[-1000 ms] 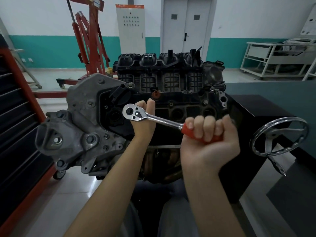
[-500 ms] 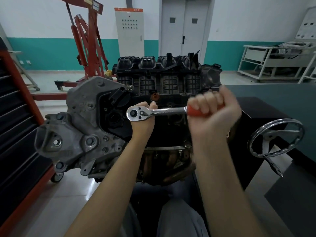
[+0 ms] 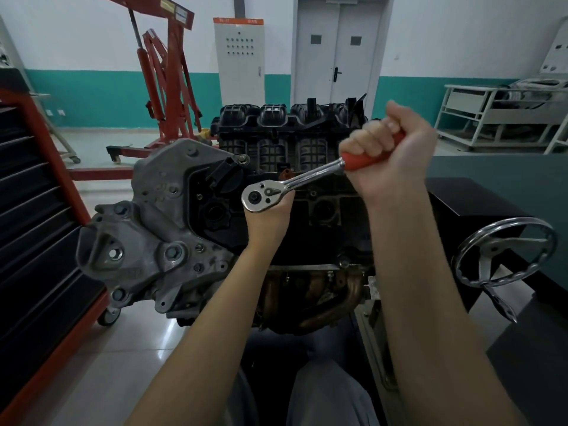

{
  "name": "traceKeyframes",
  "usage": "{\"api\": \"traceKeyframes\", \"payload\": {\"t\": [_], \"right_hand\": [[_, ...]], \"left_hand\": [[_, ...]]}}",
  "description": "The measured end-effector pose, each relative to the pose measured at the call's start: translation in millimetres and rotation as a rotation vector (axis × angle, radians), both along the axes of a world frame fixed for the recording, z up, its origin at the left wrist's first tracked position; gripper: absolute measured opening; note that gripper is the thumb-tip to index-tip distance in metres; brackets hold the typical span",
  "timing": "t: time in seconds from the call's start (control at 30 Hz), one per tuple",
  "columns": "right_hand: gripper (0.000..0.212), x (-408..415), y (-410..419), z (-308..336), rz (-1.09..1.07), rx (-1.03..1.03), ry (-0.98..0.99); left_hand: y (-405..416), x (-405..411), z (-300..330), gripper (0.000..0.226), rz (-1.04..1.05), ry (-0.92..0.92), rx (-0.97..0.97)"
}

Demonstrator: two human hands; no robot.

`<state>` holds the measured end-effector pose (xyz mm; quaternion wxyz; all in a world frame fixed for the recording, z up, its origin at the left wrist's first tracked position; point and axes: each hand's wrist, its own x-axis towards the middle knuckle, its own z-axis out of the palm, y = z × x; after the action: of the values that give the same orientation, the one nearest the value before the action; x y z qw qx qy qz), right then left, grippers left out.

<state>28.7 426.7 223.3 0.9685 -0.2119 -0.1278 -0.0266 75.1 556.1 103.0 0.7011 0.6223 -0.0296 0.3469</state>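
Note:
A chrome ratchet wrench (image 3: 292, 182) with a red handle lies across the top face of a car engine (image 3: 172, 229) on a stand. My right hand (image 3: 390, 158) grips the red handle, raised up and to the right. My left hand (image 3: 269, 219) is curled under the ratchet head, holding the part below it; what sits under the head is hidden. The handle slopes up to the right from the head.
A chrome hand wheel (image 3: 504, 253) sticks out at the right of the engine stand. A dark tool cabinet with a red frame (image 3: 40, 241) stands at the left. A red engine crane (image 3: 166, 87), a white electrical cabinet (image 3: 239, 59) and a white rack (image 3: 498, 118) stand behind.
My right hand has swung the red handle upward, from sloping down to the right through level to sloping up. The ratchet head and my left hand stayed in place.

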Motion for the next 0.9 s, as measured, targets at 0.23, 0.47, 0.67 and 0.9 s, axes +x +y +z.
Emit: {"api": "traceKeyframes", "payload": {"t": [0.23,0.47,0.67,0.9], "right_hand": [[0.042,-31,11,-39,-0.151,0.140,-0.019],[0.045,-53,14,-63,-0.197,0.256,-0.001],[0.039,-4,-2,-6,0.017,-0.048,-0.033],[0.038,-9,-1,-22,0.004,0.047,-0.027]], "left_hand": [[4,0,-1,0.044,0.045,0.058,-0.029],[1,0,7,0.052,0.059,0.045,0.060],[5,-4,3,0.033,0.024,0.120,-0.012],[6,-3,0,0.025,-0.014,0.136,0.046]]}}
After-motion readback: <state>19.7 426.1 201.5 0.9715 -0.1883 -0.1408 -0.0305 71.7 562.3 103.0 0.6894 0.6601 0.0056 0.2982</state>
